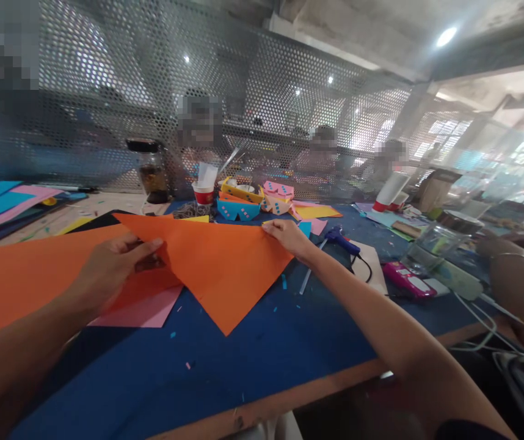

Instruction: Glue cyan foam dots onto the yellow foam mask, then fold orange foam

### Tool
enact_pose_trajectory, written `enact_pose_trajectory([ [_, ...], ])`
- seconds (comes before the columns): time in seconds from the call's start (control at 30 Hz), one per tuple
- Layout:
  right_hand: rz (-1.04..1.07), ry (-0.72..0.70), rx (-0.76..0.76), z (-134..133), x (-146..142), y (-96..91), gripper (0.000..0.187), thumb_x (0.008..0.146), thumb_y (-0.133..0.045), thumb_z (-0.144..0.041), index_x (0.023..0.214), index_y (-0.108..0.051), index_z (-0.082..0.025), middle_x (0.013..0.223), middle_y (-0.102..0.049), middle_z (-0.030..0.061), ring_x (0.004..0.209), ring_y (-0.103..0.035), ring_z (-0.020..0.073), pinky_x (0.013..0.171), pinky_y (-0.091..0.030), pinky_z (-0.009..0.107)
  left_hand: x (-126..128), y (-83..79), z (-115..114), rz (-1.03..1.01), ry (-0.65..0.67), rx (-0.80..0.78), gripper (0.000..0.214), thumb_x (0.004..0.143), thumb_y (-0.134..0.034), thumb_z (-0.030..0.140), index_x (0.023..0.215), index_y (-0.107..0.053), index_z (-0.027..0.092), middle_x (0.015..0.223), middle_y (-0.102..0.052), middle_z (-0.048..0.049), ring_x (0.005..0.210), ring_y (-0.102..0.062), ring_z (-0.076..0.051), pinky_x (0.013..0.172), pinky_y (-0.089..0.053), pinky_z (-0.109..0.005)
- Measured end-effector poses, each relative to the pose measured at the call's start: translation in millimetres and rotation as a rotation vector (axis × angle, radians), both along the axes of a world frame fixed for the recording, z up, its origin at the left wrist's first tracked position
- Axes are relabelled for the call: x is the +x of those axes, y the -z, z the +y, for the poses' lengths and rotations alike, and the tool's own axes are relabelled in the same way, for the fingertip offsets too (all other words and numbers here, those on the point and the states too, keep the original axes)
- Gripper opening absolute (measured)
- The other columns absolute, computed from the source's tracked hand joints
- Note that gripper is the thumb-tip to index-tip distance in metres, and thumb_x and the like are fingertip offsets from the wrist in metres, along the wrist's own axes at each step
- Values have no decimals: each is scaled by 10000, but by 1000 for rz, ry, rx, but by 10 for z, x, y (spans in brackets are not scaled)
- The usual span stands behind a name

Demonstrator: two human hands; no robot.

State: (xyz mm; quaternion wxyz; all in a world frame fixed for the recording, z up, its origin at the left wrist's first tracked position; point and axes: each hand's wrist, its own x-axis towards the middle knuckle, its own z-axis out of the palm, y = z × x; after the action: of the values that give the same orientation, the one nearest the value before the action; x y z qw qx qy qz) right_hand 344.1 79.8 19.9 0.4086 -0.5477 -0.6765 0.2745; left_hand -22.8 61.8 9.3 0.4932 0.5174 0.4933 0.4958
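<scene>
A sheet of orange paper is held up over the blue table, with one corner pointing down toward me. My right hand pinches its upper right edge between thumb and fingers. At its left part, my left hand grips the paper with the thumb on the near side. Another orange sheet spreads out to the left, partly behind my left forearm. Below it a pink sheet lies on the table, mostly covered.
Paper glasses and a paper cup stand near a perforated metal screen. A blue glue gun, a pink phone-like case and a glass jar sit to the right, near another person's arm. A dark-lidded bottle stands back left.
</scene>
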Motion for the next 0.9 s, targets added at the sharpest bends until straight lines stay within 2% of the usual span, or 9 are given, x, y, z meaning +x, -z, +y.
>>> enact_pose_trajectory([
  [0.1, 14, -79, -43, -83, -2, -76, 146, 957, -656, -246, 1003, -773, -171, 918, -767, 38, 852, -685, 176, 759, -503, 271, 8, -86, -40, 68, -56, 64, 488, 810, -851, 448, 1199, -737, 177, 1030, -814, -46, 802, -746, -163, 817, -648, -287],
  [0.2, 15, -127, -70, -187, 3, -127, 176, 946, -671, -235, 1087, -765, -189, 803, -716, 15, 724, -638, 157, 671, -476, 259, 38, -168, -99, 93, -62, 72, 538, 802, -846, 458, 1230, -705, 165, 1123, -807, -76, 800, -749, -162, 801, -644, -277],
  [0.33, 16, -120, -82, -347, 44, -113, 190, 962, -648, -238, 1117, -752, -200, 691, -633, -17, 629, -564, 147, 641, -456, 267, 80, -168, -119, 106, 80, 30, 643, 793, -865, 427, 1342, -611, 207, 1153, -811, -98, 896, -799, -239, 811, -672, -345],
  [0.4, 21, -107, -89, -433, 77, -93, 190, 977, -629, -253, 1117, -744, -198, 739, -661, -3, 657, -582, 153, 651, -462, 273, 95, -113, -93, 134, 165, 12, 747, 767, -895, 424, 1393, -544, 218, 1149, -816, -118, 950, -810, -282, 822, -686, -390],
  [0.5, 31, -110, -98, -554, 126, -69, 170, 978, -607, -234, 1066, -746, -191, 963, -742, 47, 808, -650, 166, 730, -492, 285, 118, -30, -61, 169, 213, 54, 851, 770, -895, 456, 1461, -456, 222, 1206, -805, -148, 989, -812, -303, 808, -698, -416],
  [0.57, 32, -128, -114, -615, 152, -53, 169, 971, -605, -219, 1033, -758, -187, 1035, -756, 58, 870, -664, 170, 768, -497, 290, 135, -19, -72, 179, 189, 96, 928, 766, -896, 463, 1523, -407, 241, 1219, -805, -139, 970, -816, -296, 753, -703, -392],
  [0.63, 26, -160, -130, -655, 172, -30, 184, 975, -609, -237, 1043, -774, -190, 1038, -763, 58, 875, -662, 172, 776, -493, 295, 147, -48, -106, 185, 128, 135, 1016, 736, -916, 443, 1577, -377, 256, 1145, -824, -108, 926, -820, -285, 714, -699, -360],
  [0.77, 11, -213, -131, -678, 196, 25, 212, 980, -604, -239, 1075, -788, -195, 1067, -772, 56, 899, -665, 175, 825, -492, 312, 141, -118, -162, 195, 37, 206, 1065, 724, -921, 410, 1624, -367, 276, 999, -804, -43, 860, -811, -242, 723, -686, -317],
  [0.9, 19, -223, -139, -698, 197, 47, 209, 980, -601, -218, 1065, -789, -190, 1077, -775, 63, 920, -670, 183, 841, -496, 320, 114, -72, -143, 280, 2, 252, 1193, 714, -927, 419, 1687, -239, 348, 1192, -736, -89, 779, -785, -187, 753, -684, -339],
])
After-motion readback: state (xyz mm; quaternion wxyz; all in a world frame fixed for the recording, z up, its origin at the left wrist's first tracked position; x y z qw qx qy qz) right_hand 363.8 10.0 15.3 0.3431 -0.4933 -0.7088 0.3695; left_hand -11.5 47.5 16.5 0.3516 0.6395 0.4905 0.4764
